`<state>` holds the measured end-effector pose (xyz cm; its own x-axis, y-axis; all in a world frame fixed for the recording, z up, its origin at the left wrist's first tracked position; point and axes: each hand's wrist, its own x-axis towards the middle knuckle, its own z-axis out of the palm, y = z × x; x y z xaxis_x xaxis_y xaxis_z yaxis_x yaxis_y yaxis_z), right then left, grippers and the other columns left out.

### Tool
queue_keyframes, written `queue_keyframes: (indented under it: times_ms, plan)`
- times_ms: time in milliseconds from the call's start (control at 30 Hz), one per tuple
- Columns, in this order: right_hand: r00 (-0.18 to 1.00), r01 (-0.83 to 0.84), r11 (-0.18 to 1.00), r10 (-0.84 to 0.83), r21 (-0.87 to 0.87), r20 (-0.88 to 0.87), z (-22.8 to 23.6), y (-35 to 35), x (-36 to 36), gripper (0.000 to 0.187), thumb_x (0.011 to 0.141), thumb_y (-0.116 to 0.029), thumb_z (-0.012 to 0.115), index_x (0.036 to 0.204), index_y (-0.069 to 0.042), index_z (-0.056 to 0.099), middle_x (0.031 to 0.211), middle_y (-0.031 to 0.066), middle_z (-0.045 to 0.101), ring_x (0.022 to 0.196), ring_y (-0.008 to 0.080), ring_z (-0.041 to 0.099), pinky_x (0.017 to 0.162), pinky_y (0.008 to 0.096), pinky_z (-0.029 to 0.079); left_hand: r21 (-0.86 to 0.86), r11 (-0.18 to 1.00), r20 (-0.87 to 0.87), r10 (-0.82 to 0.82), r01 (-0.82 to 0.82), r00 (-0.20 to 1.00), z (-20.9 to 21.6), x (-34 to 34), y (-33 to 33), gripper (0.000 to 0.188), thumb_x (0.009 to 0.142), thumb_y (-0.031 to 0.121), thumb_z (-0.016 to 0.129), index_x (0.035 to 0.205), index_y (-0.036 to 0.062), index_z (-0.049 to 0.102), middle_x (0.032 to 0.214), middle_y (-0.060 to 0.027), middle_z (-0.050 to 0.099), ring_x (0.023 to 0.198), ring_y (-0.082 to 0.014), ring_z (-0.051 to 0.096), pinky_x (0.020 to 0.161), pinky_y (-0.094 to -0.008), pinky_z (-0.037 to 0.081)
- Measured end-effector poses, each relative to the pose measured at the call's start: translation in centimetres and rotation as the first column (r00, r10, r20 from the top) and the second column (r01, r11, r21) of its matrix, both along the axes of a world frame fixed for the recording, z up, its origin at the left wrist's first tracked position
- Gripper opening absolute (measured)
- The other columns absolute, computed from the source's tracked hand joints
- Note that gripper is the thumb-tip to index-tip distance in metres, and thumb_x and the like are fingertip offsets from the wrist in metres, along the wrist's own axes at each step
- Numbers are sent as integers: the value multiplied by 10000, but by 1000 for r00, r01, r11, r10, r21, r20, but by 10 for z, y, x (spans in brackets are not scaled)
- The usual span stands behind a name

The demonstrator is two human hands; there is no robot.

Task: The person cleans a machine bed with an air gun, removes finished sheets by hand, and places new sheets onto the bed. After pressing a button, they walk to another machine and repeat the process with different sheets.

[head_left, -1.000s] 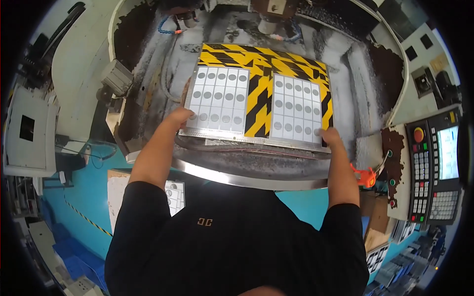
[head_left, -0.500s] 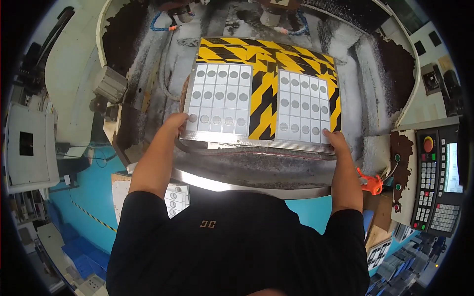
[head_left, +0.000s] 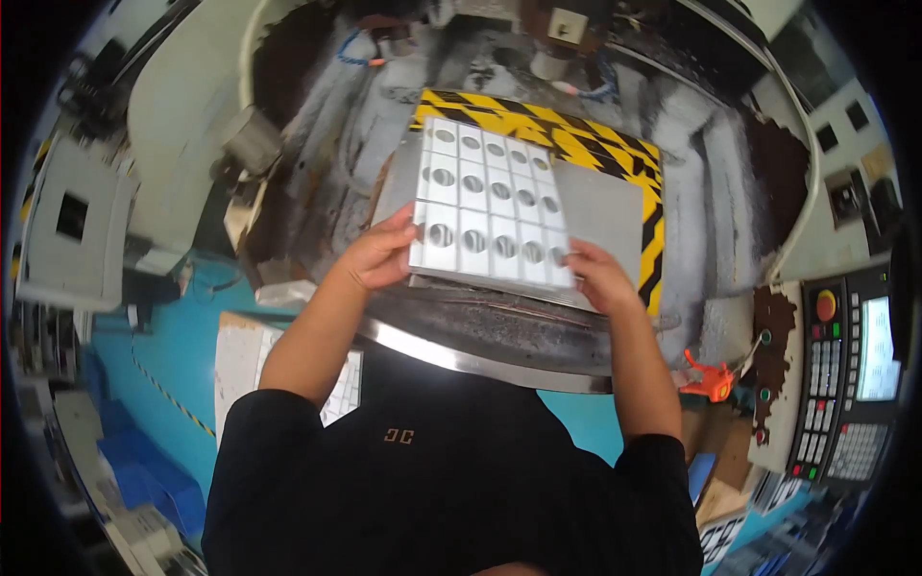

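A silvery-white panel with rows of dark round openings (head_left: 487,212) is between my two hands, tilted and lifted over a plate edged with yellow-and-black striped tape (head_left: 645,156). My left hand (head_left: 382,253) is closed round the panel's near left corner. At the near right corner, my right hand (head_left: 601,277) grips its edge with bent fingers. Bare grey surface (head_left: 605,197) shows on the plate to the right of the panel. Whether a second panel lies under the held one, I cannot tell; the picture is blurred there.
Machine heads (head_left: 549,63) and a blue segmented hose (head_left: 353,50) hang beyond the plate. A metal rim (head_left: 432,349) curves in front of me. On the right are an orange handheld tool (head_left: 709,376) and a control panel (head_left: 828,370). A similar sheet (head_left: 344,389) lies lower left.
Two panels lay side by side on the plate, a hand at each outer corner. Now my hands are closer together, holding one visible panel raised near the middle; the right-hand spot is bare.
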<state>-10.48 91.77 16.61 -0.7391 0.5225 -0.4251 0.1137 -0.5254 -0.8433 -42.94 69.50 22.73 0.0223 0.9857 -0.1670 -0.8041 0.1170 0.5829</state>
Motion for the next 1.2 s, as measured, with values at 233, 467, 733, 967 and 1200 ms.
queue_keyframes:
  times_ms: [233,467,733,967,1200]
  plan:
    - [882,-471,843,444,259,160,37,-83,-68,413,913,-101,609,1309,5,556,1086,49,640,843,106,567,682,236,450,-24,924,23,383,-382,924,5,38,-153,687,852,-61,586,1485,91,367,1392,-115,527,1246,-253,550,1059,-434,447]
    - [666,-732,634,744,251,62,81,-168,-46,496,947,-119,610,1401,19,468,1235,111,612,1017,161,603,886,281,487,395,523,-726,682,-756,92,16,143,-457,802,676,-71,556,1454,28,390,1331,-171,561,1164,-278,615,986,-434,521]
    - [442,-889,458,845,20,301,-32,-252,4,486,940,-157,646,1370,13,497,1140,94,653,984,140,602,857,278,485,-200,-23,-390,919,-979,58,22,270,-709,781,685,24,584,1444,45,398,1345,-153,536,1189,-328,568,994,-499,492]
    - [103,-691,699,348,-185,932,-205,-121,237,522,920,-411,638,1249,-10,578,740,126,619,582,247,562,503,404,436,-551,-479,-745,-88,-684,661,-55,282,-827,801,754,209,681,1478,62,372,1327,-225,548,1210,-385,550,1004,-442,466]
    - [630,-58,117,-766,991,127,-46,1,354,474,897,-387,659,1188,-14,628,1004,181,670,890,298,641,768,422,517,-277,38,-874,-426,-960,236,-92,187,-737,645,798,198,684,1396,62,484,1313,-250,549,1231,-397,523,1033,-429,434]
